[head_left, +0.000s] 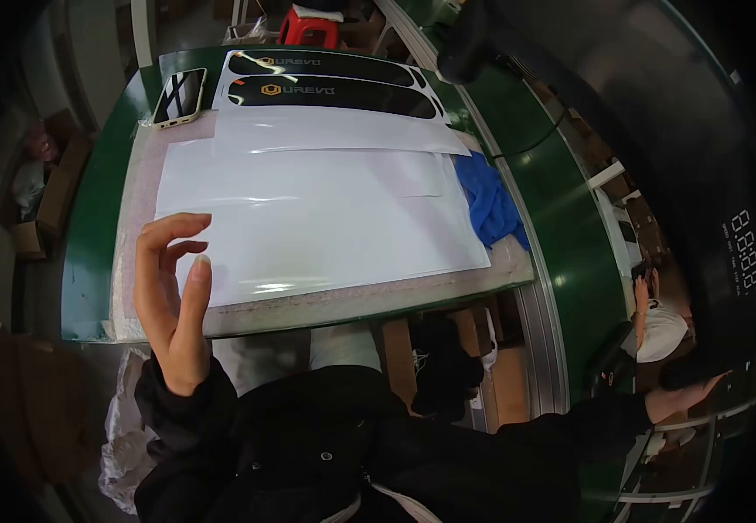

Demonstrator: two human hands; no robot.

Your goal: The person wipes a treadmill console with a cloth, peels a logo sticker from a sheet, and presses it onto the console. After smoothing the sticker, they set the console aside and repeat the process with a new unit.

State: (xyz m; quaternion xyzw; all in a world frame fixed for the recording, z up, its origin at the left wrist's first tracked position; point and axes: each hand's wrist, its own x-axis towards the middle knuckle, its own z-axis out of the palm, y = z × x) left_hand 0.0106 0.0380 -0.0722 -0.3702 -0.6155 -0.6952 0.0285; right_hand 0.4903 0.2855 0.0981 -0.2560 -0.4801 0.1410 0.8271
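Note:
My left hand (pixel 173 301) is raised over the near left corner of the padded table, empty, its fingers bent and apart from the thumb. Below and beyond it lie large white sheets (pixel 308 205). At the far right, my right hand (pixel 683 397) is at the lower end of a long black panel (pixel 701 209) and holds it there; the panel partly hides the fingers. The panel carries a lit digital display (pixel 742 253) and looms close to the camera. Black stickers (pixel 330 94) with a UREVO logo lie on a sheet at the back.
A phone (pixel 180 98) lies at the table's back left. A blue cloth (pixel 489 200) sits at the right edge of the pad (pixel 352 301). Beyond runs a green conveyor line (pixel 535 174) with a metal rail. Another person (pixel 660 331) works at the far right. A red stool (pixel 308 30) stands behind.

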